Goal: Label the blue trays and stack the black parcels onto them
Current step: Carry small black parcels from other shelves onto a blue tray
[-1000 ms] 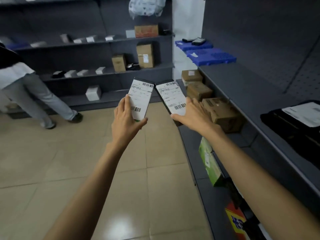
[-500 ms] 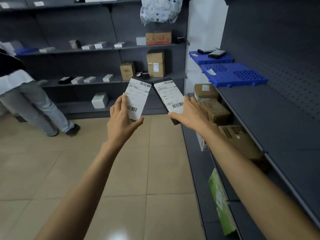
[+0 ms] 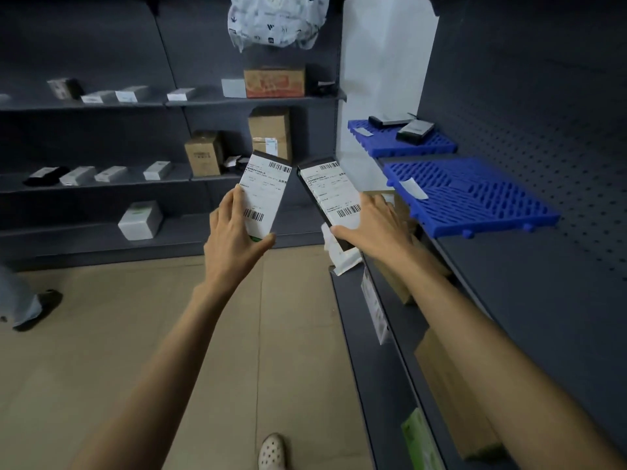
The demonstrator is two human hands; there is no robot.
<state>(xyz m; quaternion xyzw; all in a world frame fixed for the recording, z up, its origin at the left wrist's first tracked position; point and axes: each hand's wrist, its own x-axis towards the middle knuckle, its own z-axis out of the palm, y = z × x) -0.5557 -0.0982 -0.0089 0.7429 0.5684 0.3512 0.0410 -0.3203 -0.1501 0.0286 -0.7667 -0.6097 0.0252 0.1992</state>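
Note:
My left hand [image 3: 234, 232] grips a slim black parcel [image 3: 266, 193] with a white barcode label, held upright in front of me. My right hand [image 3: 373, 225] holds a second black parcel [image 3: 330, 193] with the same kind of label, tilted left. On the grey shelf to the right lie two blue trays. The near blue tray [image 3: 475, 198] carries a small white label at its left edge and nothing else. The far blue tray [image 3: 390, 142] also has a white label and bears two black parcels [image 3: 415, 130].
The grey shelf [image 3: 526, 283] runs along my right, with cardboard boxes [image 3: 451, 395] on the level below. Back shelves hold boxes [image 3: 269, 132] and small parcels. Another person's foot [image 3: 37, 308] stands at the left on the tiled floor. My shoe [image 3: 271, 451] shows at the bottom.
I have walked forward along the shelf; the blue trays are nearer and larger. Both hands keep their parcels. The person at the left has slid mostly out of view.

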